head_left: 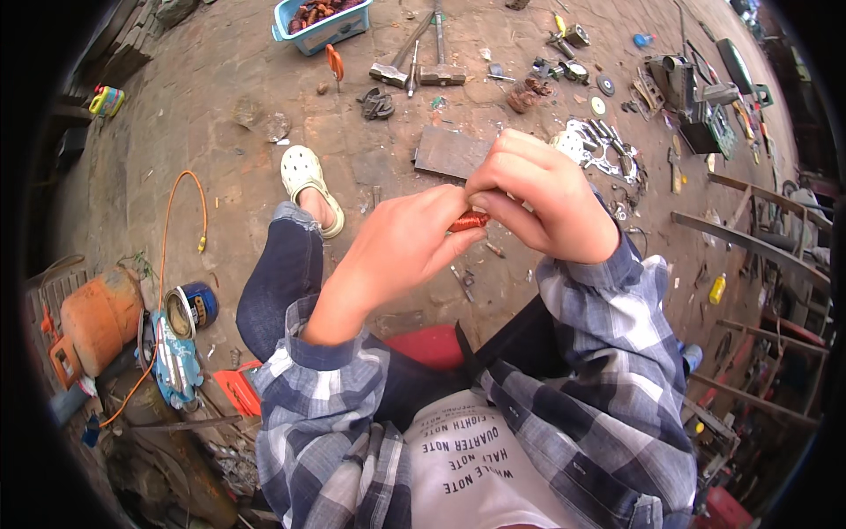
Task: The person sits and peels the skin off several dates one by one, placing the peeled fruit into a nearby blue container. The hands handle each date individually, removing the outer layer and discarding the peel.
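My left hand (408, 236) is closed around a small reddish copper-coloured coil (469, 221), which looks like wound wire. Its shiny ridged side shows between the thumb and fingers. Meeting it at the coil's upper right end, my right hand (538, 196) pinches with thumb and forefinger. What exactly sits between those right fingertips is hidden. Both hands are raised in front of my knees. Below and beyond them lies a flat dark metal plate (451, 152) on the ground.
A light-blue basket (328, 33) of reddish-brown pieces stands far ahead, near hammers (441, 76) and orange-handled pliers (334, 63). Motor parts (701, 119) and a metal rack (758, 242) are on the right. At left are an orange gas cylinder (101, 317), a can (192, 310) and an orange hose (167, 225).
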Available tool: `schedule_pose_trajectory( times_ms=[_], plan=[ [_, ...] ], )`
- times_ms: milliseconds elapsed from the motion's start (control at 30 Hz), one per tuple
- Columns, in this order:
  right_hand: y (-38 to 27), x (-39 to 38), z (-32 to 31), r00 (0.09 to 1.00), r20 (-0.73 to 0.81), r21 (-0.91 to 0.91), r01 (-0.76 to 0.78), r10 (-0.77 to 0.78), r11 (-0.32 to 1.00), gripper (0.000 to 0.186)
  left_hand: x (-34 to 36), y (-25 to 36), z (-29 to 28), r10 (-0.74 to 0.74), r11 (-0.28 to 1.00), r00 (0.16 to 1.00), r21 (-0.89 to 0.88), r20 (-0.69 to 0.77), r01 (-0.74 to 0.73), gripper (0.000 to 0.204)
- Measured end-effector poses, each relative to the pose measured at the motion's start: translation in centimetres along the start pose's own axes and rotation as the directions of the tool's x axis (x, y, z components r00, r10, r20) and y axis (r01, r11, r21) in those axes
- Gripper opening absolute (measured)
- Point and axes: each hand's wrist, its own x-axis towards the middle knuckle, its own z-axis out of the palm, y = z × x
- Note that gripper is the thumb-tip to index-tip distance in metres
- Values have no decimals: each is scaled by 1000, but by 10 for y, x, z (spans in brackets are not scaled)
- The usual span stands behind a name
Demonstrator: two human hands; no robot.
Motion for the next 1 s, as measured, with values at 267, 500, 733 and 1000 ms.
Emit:
schedule_pose_trajectory(
  times_ms=[267, 500, 733, 1000],
  plan=[
    [6, 0, 9, 998, -58, 24, -31, 32, 999, 15, -2, 2, -5, -149, 928, 977, -363, -152, 85, 24],
    [3, 0, 11, 999, -38, -61, 19, -21, 998, 16, 2, -2, -3, -304, 925, 911, -316, -279, 212, 24],
    [3, -3, 9, 979, -176, 31, -101, 105, 994, 17, -4, -9, -3, -335, 788, 927, -590, -172, 175, 25],
    [15, -8, 60, 918, -128, 611, -224, 374, 759, 29, 0, -7, -10, -235, 298, 970, -954, -58, 15, 35]
  ],
)
